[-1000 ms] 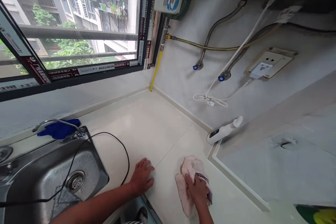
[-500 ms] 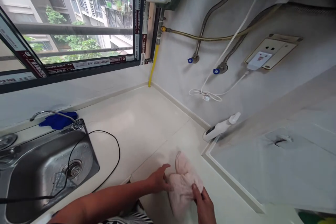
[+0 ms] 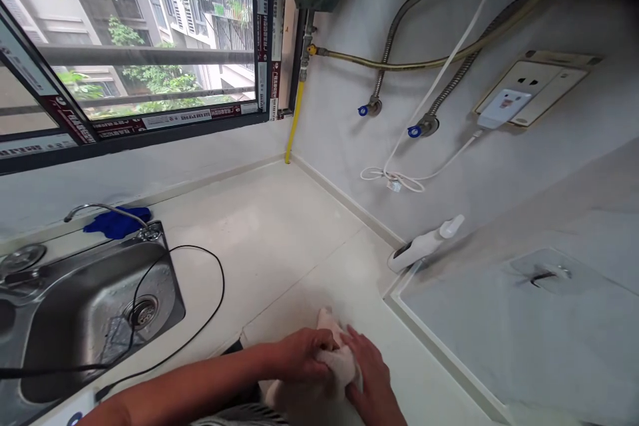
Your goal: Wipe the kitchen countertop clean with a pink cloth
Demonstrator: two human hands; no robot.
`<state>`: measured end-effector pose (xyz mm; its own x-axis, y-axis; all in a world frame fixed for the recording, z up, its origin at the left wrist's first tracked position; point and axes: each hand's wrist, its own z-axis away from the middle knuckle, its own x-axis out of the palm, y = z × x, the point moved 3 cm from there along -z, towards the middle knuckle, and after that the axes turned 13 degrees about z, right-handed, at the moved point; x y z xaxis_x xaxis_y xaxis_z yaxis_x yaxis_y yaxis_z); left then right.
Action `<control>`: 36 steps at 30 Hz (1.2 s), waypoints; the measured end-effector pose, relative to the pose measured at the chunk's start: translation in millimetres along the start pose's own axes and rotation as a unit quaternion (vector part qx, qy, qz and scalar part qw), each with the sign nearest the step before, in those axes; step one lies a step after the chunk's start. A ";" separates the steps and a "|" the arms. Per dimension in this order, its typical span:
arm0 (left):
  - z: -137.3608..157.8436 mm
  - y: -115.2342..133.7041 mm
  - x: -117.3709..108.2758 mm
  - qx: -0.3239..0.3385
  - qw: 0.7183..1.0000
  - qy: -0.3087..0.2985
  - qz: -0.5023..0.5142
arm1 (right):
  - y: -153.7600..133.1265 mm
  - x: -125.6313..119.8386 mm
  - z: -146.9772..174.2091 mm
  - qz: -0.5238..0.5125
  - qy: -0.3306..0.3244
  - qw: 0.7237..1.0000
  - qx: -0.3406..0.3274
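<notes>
One pink cloth (image 3: 338,363), bunched, lay at the near edge of the table (image 3: 279,239), gripped from both sides. Left hand (image 3: 299,359): fingers curled onto the cloth's left side. Right hand (image 3: 367,373): fingers laid over its right side and top, pressing it toward the left hand.

One steel sink (image 3: 90,309) was set into the table at left, with one drain (image 3: 141,311); one tap (image 3: 107,212) stood at its far rim, one blue rag (image 3: 116,222) just behind it. One black cable (image 3: 200,293) looped from the sink across the table. One white spray bottle (image 3: 424,243) lay against the right wall, beside the raised edge of a recessed panel (image 3: 499,326).

On the wall: two blue-handled valves (image 3: 363,110), one socket plate (image 3: 536,83), one coiled white cord (image 3: 394,180), one yellow pipe (image 3: 294,123).

The table between sink and wall stood bare back to the corner.
</notes>
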<state>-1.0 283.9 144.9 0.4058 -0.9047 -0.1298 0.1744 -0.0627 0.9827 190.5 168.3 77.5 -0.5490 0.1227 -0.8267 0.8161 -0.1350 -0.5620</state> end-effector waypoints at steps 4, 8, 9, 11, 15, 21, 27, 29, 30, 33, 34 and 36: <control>7.2 29.9 -33.8 -0.037 0.998 0.047 -0.004 | -33.0 -8.8 -15.9 -0.093 -0.042 0.994 0.022; 12.3 26.3 -72.2 -0.098 0.988 0.114 0.027 | -57.4 -23.0 -25.8 -0.188 -0.014 0.977 0.103; 13.0 19.6 -78.1 -0.110 0.985 0.122 0.044 | -63.2 -24.9 -29.2 -0.210 -0.008 0.971 0.112; 14.9 3.5 -83.9 -0.130 0.980 0.127 0.079 | -73.7 -25.3 -36.7 -0.253 0.003 0.960 0.121; 24.4 -21.6 -81.2 -0.159 0.971 0.111 0.143 | -87.6 -16.2 -45.4 -0.250 0.010 0.960 0.124; 39.5 -9.8 -90.3 -0.119 0.951 0.113 0.262 | -94.3 -1.4 -47.2 -0.155 -0.139 0.978 0.001; 44.3 34.6 -105.8 -0.083 0.956 0.008 0.282 | -114.5 -3.4 -85.6 -0.255 -0.114 0.960 0.021; 45.6 51.3 -112.5 -0.063 0.965 -0.017 0.253 | -133.9 -3.4 -95.3 -0.283 -0.148 0.948 -0.004; 46.4 58.9 -117.7 -0.051 0.974 -0.014 0.222 | -142.6 -4.1 -98.1 -0.286 -0.171 0.943 -0.018; 49.6 76.4 -138.1 -0.015 0.996 0.053 0.063 | -150.9 -14.4 -101.3 -0.243 -0.179 0.953 -0.014; 51.0 79.1 -144.3 -0.018 0.997 0.076 0.000 | -147.0 -20.5 -101.0 -0.214 -0.157 0.964 0.004; 53.3 78.1 -151.9 -0.053 0.988 0.096 -0.104 | -134.0 -34.9 -97.9 -0.160 -0.093 0.982 0.035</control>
<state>-96.8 393.9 248.4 0.5126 -0.7793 -0.3606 0.3609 -0.1855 0.9140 118.0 278.4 184.3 -0.8037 -0.0111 -0.5950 0.5863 -0.1864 -0.7884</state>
